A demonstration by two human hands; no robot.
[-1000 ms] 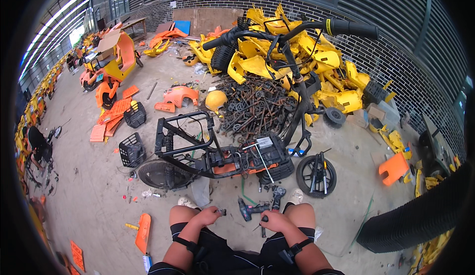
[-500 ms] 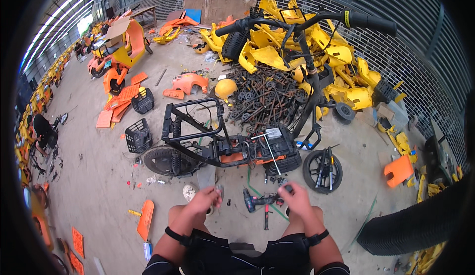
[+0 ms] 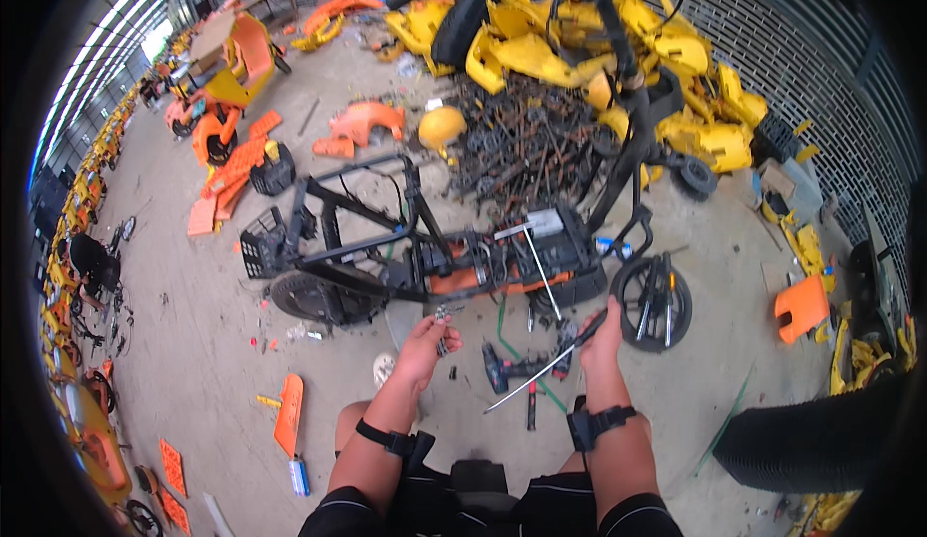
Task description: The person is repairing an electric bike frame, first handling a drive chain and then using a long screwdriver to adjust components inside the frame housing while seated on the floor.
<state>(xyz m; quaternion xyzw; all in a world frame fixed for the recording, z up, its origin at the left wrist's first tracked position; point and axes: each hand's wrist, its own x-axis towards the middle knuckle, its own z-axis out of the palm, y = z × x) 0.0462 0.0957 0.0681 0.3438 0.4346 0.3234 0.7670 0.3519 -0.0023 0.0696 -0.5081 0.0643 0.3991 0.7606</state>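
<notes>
Right hand (image 3: 603, 344) has its fingers closed round the screwdriver (image 3: 584, 337), handle up by the thumb, the long shaft slanting down and to the left across the view of the drill (image 3: 496, 369). Left hand (image 3: 419, 352) is closed on some small metal bits (image 3: 444, 318), too blurred to tell apart. Both hands are over the floor on the near side of the scooter (image 3: 473, 268), the right one just beside the loose wheel (image 3: 685, 325). A T-bar (image 3: 542, 271) lies across the scooter, and a red-handled tool (image 3: 531, 408) is on the floor near the drill; whether the shaft touches either tool, I cannot tell. To handle this well, I would take the screwdriver further back on its handle, so that the palm backs it and the shaft lines up with the forearm. Its tip is best kept away from the left hand and the shins. The bits look easy to drop, so I would cup the left fingers under them instead of pinching
</notes>
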